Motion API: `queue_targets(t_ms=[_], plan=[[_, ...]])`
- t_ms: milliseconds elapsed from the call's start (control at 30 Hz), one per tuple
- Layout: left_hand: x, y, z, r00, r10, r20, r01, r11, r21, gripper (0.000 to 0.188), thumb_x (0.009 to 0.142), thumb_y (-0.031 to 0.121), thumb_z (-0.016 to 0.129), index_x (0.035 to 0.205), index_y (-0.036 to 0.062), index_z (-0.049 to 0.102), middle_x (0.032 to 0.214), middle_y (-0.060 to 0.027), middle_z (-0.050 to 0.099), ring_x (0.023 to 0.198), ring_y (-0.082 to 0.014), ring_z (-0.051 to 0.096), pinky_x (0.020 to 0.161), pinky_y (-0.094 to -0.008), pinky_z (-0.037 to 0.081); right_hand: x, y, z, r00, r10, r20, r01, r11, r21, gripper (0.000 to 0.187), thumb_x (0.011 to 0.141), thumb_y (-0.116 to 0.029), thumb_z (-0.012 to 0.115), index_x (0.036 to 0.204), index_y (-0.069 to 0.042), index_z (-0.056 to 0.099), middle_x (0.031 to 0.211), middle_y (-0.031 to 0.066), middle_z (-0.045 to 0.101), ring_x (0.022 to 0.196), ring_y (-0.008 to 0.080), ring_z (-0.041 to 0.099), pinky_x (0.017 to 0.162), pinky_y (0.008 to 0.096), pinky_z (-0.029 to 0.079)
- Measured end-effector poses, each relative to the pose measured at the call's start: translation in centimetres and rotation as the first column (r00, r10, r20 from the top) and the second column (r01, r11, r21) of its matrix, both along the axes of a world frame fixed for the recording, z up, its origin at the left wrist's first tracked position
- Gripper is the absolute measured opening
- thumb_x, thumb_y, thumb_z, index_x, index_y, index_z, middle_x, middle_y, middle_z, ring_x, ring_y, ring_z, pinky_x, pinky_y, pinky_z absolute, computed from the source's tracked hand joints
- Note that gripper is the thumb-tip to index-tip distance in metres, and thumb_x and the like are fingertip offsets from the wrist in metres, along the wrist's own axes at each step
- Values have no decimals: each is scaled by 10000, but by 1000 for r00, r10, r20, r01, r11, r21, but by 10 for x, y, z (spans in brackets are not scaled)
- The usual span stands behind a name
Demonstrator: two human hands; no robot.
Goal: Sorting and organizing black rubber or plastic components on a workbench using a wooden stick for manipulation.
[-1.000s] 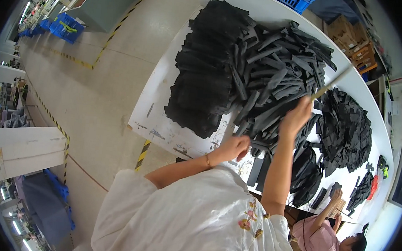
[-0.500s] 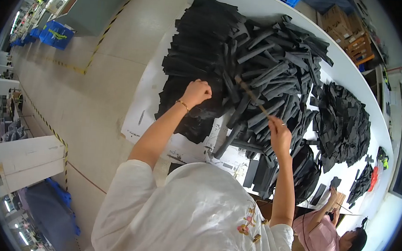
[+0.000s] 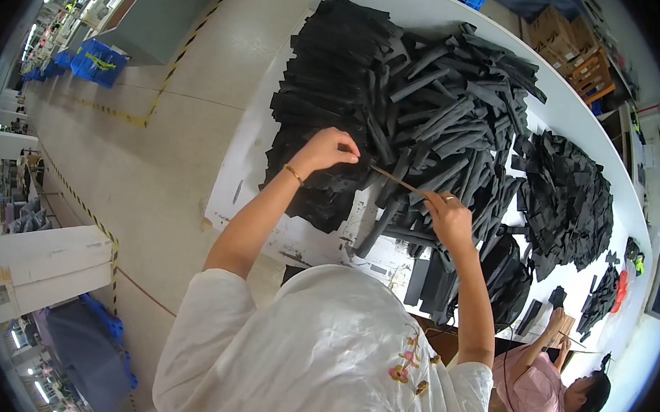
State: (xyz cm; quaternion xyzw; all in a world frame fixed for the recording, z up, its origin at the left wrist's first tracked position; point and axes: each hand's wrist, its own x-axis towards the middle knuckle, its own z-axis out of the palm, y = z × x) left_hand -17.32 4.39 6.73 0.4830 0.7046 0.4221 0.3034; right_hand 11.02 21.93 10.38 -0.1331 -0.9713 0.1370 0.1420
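Observation:
My right hand (image 3: 450, 220) grips a thin, light-brown wooden stick (image 3: 399, 180), which points left toward my other hand. My left hand (image 3: 326, 152) is closed in a pinch over a wide heap of overlapping black fabric pieces (image 3: 331, 76). Whatever lies between its fingertips is dark and cannot be made out against the heap. The stick's far tip is close to those fingertips. Right of the heap, partly under the stick, lies a jumbled pile of dark, tube-like folded strips (image 3: 443, 122). Both piles rest on a white table (image 3: 232, 176) with dark smudges.
Another mound of black pieces (image 3: 568, 200) lies farther right, near a black bag (image 3: 507, 283). A person in pink (image 3: 535, 385) works at the table's right side. A raised white edge (image 3: 509, 46) runs behind the piles. Open floor (image 3: 191, 112) lies to the left.
The stick has swung from pointing up over the folded strips to a lower slant, its tip now by my left hand. My right hand has shifted slightly left and down.

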Motion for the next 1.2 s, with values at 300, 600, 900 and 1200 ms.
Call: queue_targets(t_ms=[300, 600, 900, 1200], plan=[[72, -26, 62, 616, 742, -265, -457, 611, 646, 526, 708, 173, 769, 1176, 67, 553, 1251, -146, 460, 1135, -302, 482, 918, -404, 430, -23, -69, -29, 996, -84, 12, 61, 612, -788, 231, 889, -112, 609, 1095, -8, 617, 731, 111, 594, 625, 136, 529, 591, 278, 432], [125, -20, -17, -152, -14, 988, -749, 653, -106, 235, 877, 236, 661, 995, 35, 626, 727, -64, 623, 709, -235, 642, 758, -396, 526, -48, -144, -37, 952, -282, -122, 98, 654, -750, 68, 876, -30, 532, 878, 37, 546, 661, 205, 539, 561, 279, 525, 535, 361, 423], [96, -23, 8, -71, 238, 969, -820, 539, -193, 160, 832, 166, 712, 846, 25, 640, 693, -65, 626, 555, -157, 589, 490, -258, 474, 12, -162, -35, 981, -194, 10, 147, 708, -691, 155, 927, -105, 533, 886, 36, 582, 593, 183, 497, 469, 239, 478, 481, 369, 387], [109, -14, 0, 21, 234, 972, -777, 616, -131, 222, 887, 167, 644, 1028, -4, 659, 646, -50, 607, 381, -56, 420, 331, -185, 247, 74, -166, -2, 980, -149, 133, 199, 675, -711, 107, 903, -75, 562, 953, -6, 626, 628, 201, 548, 506, 307, 550, 479, 365, 425]])
